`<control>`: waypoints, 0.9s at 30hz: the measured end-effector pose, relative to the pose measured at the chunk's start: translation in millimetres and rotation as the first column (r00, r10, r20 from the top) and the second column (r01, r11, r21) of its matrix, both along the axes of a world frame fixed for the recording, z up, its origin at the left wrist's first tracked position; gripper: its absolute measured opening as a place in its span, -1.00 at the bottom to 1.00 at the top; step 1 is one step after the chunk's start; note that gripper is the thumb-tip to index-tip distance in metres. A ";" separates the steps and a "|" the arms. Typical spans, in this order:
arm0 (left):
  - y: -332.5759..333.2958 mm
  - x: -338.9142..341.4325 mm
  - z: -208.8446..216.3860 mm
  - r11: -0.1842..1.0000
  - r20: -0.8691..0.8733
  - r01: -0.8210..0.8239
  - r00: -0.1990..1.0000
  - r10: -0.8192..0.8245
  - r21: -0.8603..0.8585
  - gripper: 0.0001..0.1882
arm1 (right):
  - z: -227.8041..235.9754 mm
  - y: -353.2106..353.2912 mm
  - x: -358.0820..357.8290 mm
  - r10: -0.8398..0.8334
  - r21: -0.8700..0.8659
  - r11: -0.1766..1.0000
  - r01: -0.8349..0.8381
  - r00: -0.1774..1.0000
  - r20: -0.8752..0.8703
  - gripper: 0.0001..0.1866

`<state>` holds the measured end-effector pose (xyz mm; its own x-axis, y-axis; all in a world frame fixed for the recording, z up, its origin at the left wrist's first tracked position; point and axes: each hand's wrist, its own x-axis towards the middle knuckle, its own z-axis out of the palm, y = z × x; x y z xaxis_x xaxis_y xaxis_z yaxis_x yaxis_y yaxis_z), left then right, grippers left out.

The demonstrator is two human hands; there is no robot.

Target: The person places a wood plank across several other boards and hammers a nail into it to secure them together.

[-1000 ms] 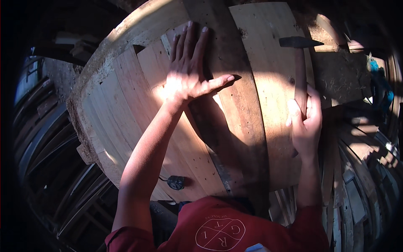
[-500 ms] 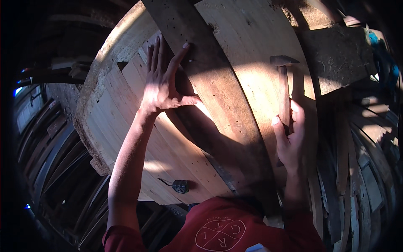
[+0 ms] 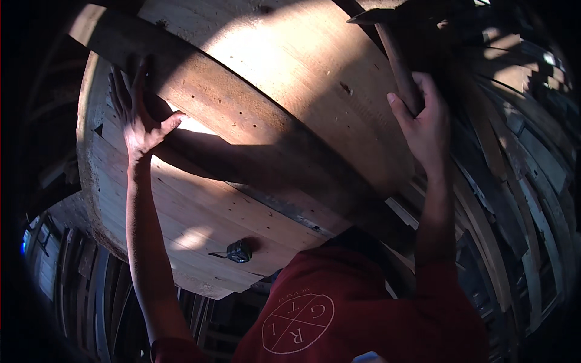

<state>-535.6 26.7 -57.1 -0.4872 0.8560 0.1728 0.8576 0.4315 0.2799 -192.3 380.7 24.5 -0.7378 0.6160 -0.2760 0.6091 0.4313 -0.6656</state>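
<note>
With its fingers spread, my left hand (image 3: 142, 124) rests at the lower edge of a long dark wooden plank (image 3: 224, 106). The thumb touches or lies close to that edge; the fingertips are in shadow. The plank runs slantwise over a broad round-edged panel of pale boards (image 3: 200, 209) and has several small holes along it. My right hand (image 3: 428, 121) is wrapped round the wooden handle of a hammer (image 3: 394, 57). Its dark metal head points up and left, at the panel's far right, apart from the plank.
A small black tape measure (image 3: 239, 251) with a cord lies on the pale boards near my body. Lengths of timber (image 3: 484, 236) are piled to the right, and more upright boards (image 3: 85, 284) stand at the lower left. Strong sunlight and deep shadow cross the panel.
The view has turned, so the plank slants more and sits further left. My right hand has carried the hammer up and outward from the panel. My left hand stays spread at the plank's edge.
</note>
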 end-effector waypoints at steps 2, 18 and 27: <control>2.9 0.2 -3.3 0.998 0.059 0.044 0.997 -0.046 0.043 0.34 | 4.6 14.0 38.9 0.050 0.244 0.967 -0.073 0.994 0.098 -0.63; 37.4 109.9 11.5 0.963 -0.089 0.059 0.995 -0.037 0.264 0.35 | 14.5 -41.2 211.3 -0.184 0.307 0.937 0.165 0.982 0.033 -0.58; 43.9 130.4 35.7 0.998 -0.085 -0.031 0.996 0.026 -0.058 0.26 | 26.8 -110.4 191.6 -0.003 0.238 0.971 0.017 0.998 -0.057 -0.57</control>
<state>-405.2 70.6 -21.5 -0.4976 0.8518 0.1639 0.8640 0.4700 0.1804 -0.7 270.2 51.3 -0.7414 0.6664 -0.0795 0.5792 0.5755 -0.5773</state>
